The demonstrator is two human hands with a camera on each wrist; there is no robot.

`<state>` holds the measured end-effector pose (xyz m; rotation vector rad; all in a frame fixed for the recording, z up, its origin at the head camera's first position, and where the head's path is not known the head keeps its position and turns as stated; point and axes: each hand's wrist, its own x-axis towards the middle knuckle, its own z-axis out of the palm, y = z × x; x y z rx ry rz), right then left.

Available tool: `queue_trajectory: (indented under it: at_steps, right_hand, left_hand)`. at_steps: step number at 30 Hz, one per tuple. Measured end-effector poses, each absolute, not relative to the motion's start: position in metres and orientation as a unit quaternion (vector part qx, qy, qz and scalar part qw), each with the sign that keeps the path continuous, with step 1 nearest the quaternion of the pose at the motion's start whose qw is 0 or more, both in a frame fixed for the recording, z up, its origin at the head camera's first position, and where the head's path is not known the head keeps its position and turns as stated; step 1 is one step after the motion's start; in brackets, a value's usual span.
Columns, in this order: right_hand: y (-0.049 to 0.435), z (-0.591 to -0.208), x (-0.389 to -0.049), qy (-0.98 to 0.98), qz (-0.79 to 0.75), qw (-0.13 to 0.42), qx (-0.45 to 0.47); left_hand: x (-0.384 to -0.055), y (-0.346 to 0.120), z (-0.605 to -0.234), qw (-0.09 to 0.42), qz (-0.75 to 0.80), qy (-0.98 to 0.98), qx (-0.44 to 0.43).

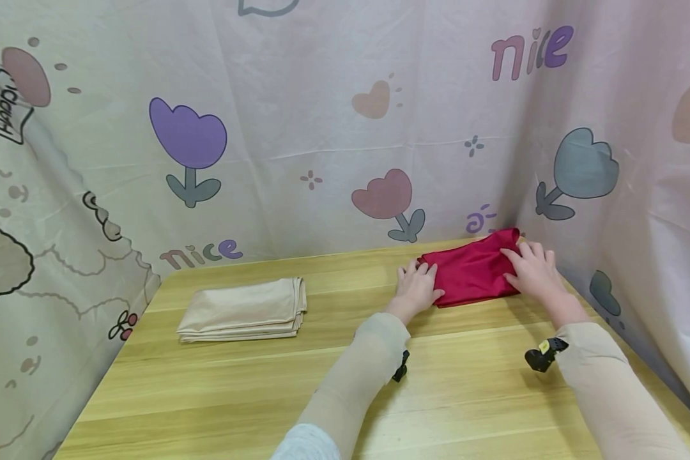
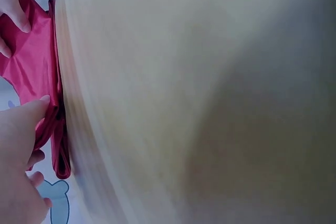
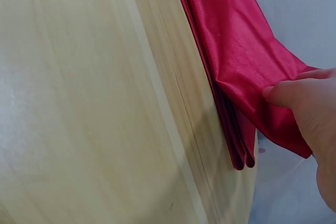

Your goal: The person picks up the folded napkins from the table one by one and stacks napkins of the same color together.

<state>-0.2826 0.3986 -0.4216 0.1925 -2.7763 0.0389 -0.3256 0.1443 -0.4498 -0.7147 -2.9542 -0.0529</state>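
Observation:
A red satin cloth (image 1: pixel 473 271), folded into layers, lies at the far right of the table. At its left end is my left hand (image 1: pixel 416 289), thumb on the upper layer and fingers curled at the edge. My right hand (image 1: pixel 533 271) pinches the opposite end. In the right wrist view, the right thumb (image 3: pixel 286 93) presses the top of the cloth (image 3: pixel 236 40) while the other fingers are mostly hidden behind it. That corner stands raised off the folded layers below. The left wrist view shows the left thumb (image 2: pixel 37 109) on the red cloth (image 2: pixel 34 61), with folded edges hanging below.
A beige cloth (image 1: pixel 241 310), folded into a flat stack, lies on the left of the wooden table (image 1: pixel 218 396). Printed curtains (image 1: pixel 287 140) rise along the table's back and sides, close behind the red cloth. A small black device (image 1: pixel 543 355) is worn at the right wrist.

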Motion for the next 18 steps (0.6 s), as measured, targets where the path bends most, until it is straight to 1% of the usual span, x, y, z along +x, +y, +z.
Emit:
queue_trajectory:
  at_steps: [4,18]
  right_hand:
    - [0.3969,-0.422,-0.2819,-0.983,0.007,0.17,0.067]
    - [0.3973,-0.4262,-0.288,-0.987,-0.003,0.148,0.066]
  left_hand:
    - [-0.3264,0.1457,-0.4532,0.028,-0.018,-0.974,-0.223]
    - [-0.3261,0.1479,-0.4562,-0.021,-0.04,-0.978,-0.204]
